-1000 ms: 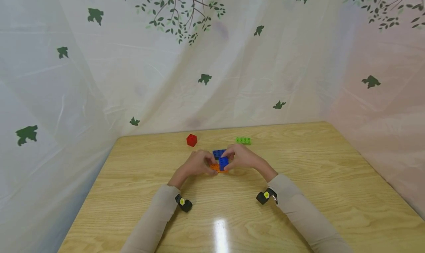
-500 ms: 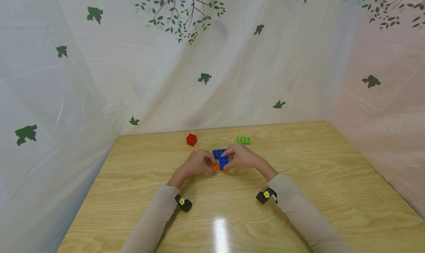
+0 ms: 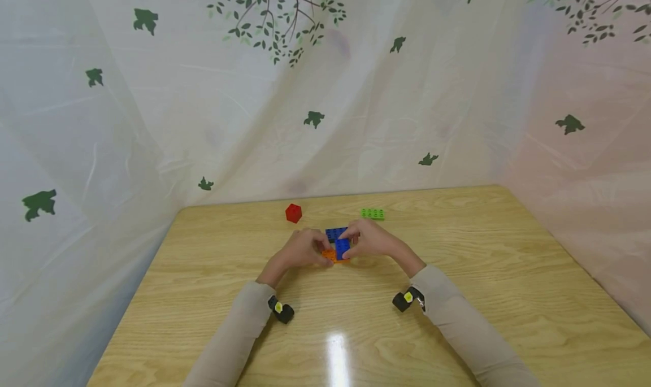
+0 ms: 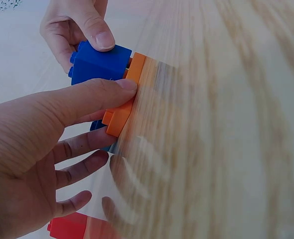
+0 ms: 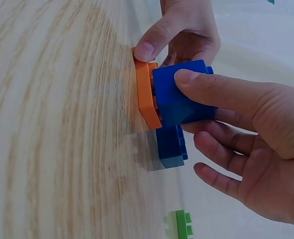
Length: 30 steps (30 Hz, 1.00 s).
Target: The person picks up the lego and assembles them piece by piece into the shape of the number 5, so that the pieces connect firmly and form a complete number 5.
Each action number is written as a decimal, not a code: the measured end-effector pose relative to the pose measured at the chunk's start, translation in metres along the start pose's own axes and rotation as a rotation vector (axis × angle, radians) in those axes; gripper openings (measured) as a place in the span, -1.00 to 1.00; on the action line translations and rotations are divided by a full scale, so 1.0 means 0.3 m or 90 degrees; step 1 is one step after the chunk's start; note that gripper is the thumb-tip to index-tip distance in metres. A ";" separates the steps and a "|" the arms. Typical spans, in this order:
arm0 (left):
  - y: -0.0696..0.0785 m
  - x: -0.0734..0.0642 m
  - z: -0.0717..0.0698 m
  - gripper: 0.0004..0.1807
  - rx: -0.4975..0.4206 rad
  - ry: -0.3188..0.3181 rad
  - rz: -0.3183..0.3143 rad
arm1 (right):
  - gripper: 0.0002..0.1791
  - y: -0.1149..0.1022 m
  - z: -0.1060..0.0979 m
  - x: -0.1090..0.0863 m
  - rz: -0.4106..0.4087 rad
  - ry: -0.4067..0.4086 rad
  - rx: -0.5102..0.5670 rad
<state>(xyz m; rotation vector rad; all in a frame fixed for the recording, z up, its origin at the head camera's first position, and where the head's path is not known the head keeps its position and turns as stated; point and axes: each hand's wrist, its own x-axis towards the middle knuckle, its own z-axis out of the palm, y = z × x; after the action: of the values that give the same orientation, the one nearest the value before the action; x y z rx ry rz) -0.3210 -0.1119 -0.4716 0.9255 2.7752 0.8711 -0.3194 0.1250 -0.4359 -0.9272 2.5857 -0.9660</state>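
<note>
Between its thumb and fingers, my left hand (image 3: 305, 248) pinches an orange flat building brick (image 4: 125, 99) low over the wooden table. My right hand (image 3: 371, 238) grips a blue building brick (image 5: 169, 102) by its sides. This blue brick stands over the studs of the orange one, covering part of it; some orange studs show in a narrow gap between the two. Just behind them a darker blue brick (image 3: 334, 233) lies on the table, partly hidden by the right hand in the head view.
A red brick (image 3: 293, 213) sits toward the back of the table, left of the hands. Farther right lies a light green studded brick (image 3: 373, 213). A pale curtain (image 3: 254, 138) printed with leaves hangs behind the table's back edge (image 3: 407, 191).
</note>
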 end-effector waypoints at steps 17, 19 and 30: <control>0.002 0.002 0.001 -0.75 0.002 0.001 -0.010 | -0.57 0.009 0.006 0.008 0.002 0.010 0.003; 0.002 0.002 0.001 -0.75 0.001 0.001 -0.011 | -0.57 0.010 0.006 0.009 0.001 0.010 0.000; 0.004 0.000 0.001 -0.75 -0.002 0.001 -0.009 | -0.57 0.006 0.010 0.008 0.011 0.009 -0.007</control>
<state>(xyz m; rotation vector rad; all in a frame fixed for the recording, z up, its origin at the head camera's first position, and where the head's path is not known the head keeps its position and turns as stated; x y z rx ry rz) -0.3203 -0.1111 -0.4713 0.9030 2.7774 0.8747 -0.3209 0.1230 -0.4394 -0.9030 2.6085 -0.9574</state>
